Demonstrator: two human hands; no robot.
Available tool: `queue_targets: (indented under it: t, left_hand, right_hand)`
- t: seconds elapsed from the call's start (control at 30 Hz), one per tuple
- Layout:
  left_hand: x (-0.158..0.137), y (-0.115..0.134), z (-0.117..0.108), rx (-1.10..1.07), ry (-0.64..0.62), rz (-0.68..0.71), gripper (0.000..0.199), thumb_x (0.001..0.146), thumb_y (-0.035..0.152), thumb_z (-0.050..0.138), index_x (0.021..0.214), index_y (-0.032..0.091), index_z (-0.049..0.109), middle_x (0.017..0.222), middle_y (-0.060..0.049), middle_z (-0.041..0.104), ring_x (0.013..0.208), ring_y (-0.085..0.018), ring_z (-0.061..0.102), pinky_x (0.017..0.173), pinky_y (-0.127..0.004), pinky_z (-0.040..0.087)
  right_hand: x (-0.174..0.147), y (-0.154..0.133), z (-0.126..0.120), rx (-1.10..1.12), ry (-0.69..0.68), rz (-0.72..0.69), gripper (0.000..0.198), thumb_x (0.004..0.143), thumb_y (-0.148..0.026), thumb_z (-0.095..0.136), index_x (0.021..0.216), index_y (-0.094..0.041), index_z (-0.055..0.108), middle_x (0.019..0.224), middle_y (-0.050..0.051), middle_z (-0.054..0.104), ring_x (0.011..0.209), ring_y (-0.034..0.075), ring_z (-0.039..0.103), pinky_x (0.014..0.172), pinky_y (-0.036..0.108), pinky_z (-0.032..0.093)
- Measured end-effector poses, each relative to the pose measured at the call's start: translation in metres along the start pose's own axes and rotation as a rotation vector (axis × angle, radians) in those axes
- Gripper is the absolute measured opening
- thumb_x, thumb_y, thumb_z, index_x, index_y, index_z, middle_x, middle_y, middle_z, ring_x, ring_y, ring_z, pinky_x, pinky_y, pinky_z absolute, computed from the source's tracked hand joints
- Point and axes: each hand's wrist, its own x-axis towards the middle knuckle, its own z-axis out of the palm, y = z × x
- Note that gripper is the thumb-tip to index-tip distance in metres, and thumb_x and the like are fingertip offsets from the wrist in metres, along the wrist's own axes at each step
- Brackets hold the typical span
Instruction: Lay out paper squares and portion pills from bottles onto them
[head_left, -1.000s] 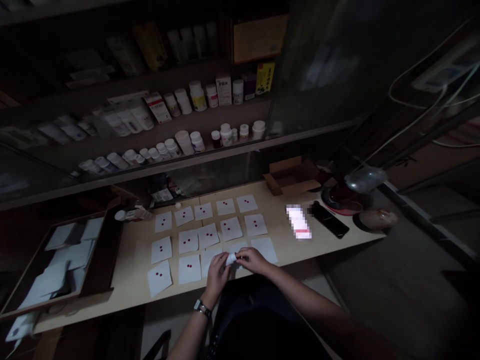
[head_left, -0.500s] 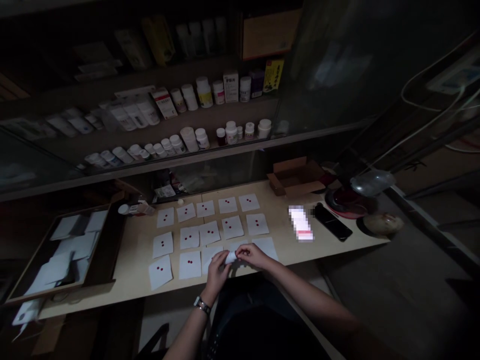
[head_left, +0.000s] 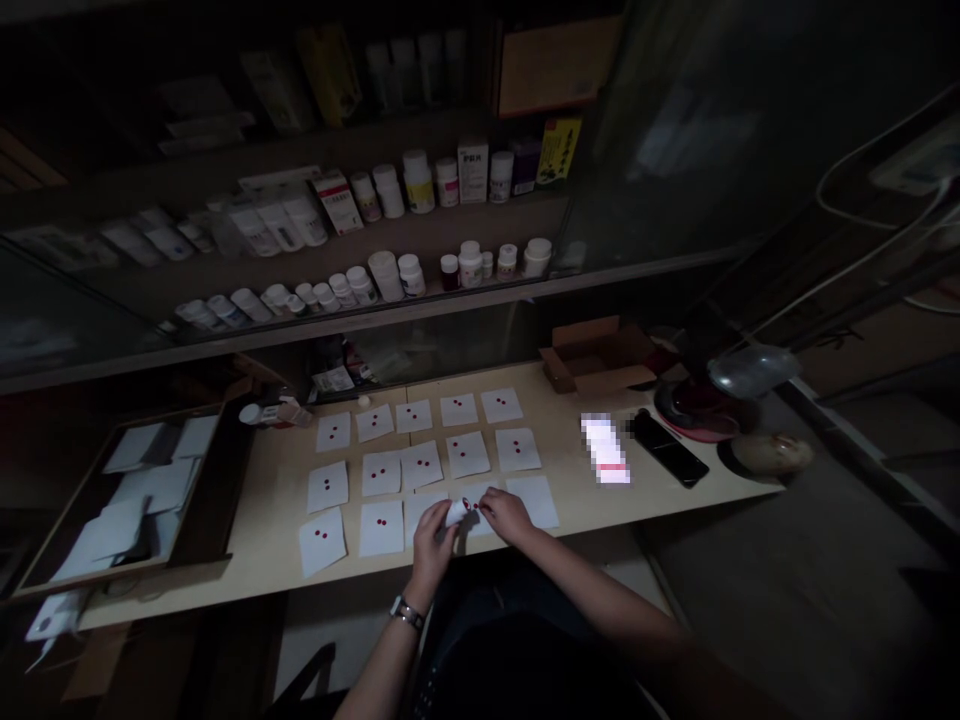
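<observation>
My left hand (head_left: 430, 540) is wrapped round a small white pill bottle (head_left: 455, 513), tilted so its mouth points right, with red pills showing inside. Close to that mouth, my right hand (head_left: 508, 518) pinches a red pill (head_left: 476, 506) at its fingertips, above a paper square (head_left: 472, 537) partly hidden by the hands. White paper squares (head_left: 381, 541) lie in rows on the table, most bearing two red pills. One at the right, a bare paper square (head_left: 536, 503), shows no pills. Another paper square (head_left: 420, 508) is partly covered by my left hand.
An open drawer (head_left: 217, 505) with stacked white paper is at left. A lit phone (head_left: 606, 450), a black phone-like object (head_left: 670, 450) and an open carton (head_left: 600, 380) occupy the right side. Shelves behind hold several pill bottles (head_left: 470, 265) and boxes.
My right fingers have drawn slightly away from the bottle's mouth, which now shows red inside. The bottle has tipped and shifted a little left.
</observation>
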Motion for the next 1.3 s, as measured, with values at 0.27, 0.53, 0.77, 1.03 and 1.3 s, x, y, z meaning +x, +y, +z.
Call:
queue_targets:
  t: [0.27, 0.53, 0.77, 1.03, 1.3]
  left_hand:
    - [0.0, -0.003, -0.002, -0.004, 0.009, -0.001, 0.03, 0.081, 0.021, 0.057, 0.11, 0.019, 0.062, 0.108, -0.01, 0.065, 0.101, -0.023, 0.06, 0.088, -0.04, 0.051]
    - [0.003, -0.004, -0.007, 0.021, 0.015, 0.003, 0.03, 0.08, 0.019, 0.056, 0.11, 0.019, 0.062, 0.108, -0.011, 0.065, 0.102, -0.023, 0.06, 0.089, -0.041, 0.05]
    - [0.008, -0.004, -0.018, 0.022, -0.017, 0.002, 0.034, 0.08, 0.015, 0.055, 0.113, 0.021, 0.061, 0.108, -0.01, 0.063, 0.101, -0.022, 0.058, 0.087, -0.04, 0.05]
    - [0.016, 0.002, -0.033, -0.057, -0.066, 0.017, 0.033, 0.077, 0.013, 0.058, 0.109, 0.019, 0.063, 0.106, -0.01, 0.064, 0.1, -0.022, 0.059, 0.087, -0.039, 0.05]
    - [0.026, 0.005, -0.045, -0.165, -0.176, -0.06, 0.032, 0.076, 0.017, 0.062, 0.108, 0.019, 0.064, 0.107, -0.011, 0.063, 0.099, -0.022, 0.059, 0.076, -0.033, 0.053]
  right_hand:
    - [0.005, 0.001, 0.0, 0.012, 0.032, 0.028, 0.02, 0.084, -0.019, 0.049, 0.093, -0.022, 0.067, 0.096, 0.005, 0.066, 0.09, 0.018, 0.061, 0.075, 0.025, 0.041]
    - [0.009, -0.005, 0.004, 0.529, 0.219, 0.073, 0.021, 0.084, -0.027, 0.046, 0.09, -0.02, 0.066, 0.091, 0.006, 0.067, 0.087, 0.019, 0.062, 0.077, 0.03, 0.047]
    - [0.015, -0.028, 0.01, 1.105, 0.182, 0.18, 0.033, 0.081, -0.047, 0.05, 0.09, -0.018, 0.063, 0.09, 0.009, 0.067, 0.082, 0.02, 0.064, 0.067, 0.03, 0.051]
    - [0.004, -0.046, -0.02, 0.586, 0.033, -0.275, 0.022, 0.078, -0.019, 0.055, 0.097, -0.019, 0.066, 0.086, 0.004, 0.061, 0.07, 0.013, 0.056, 0.062, 0.022, 0.043]
    - [0.011, -0.051, -0.041, 0.341, 0.033, -0.384, 0.019, 0.082, -0.017, 0.053, 0.095, -0.021, 0.067, 0.087, 0.004, 0.064, 0.079, 0.015, 0.058, 0.07, 0.023, 0.042]
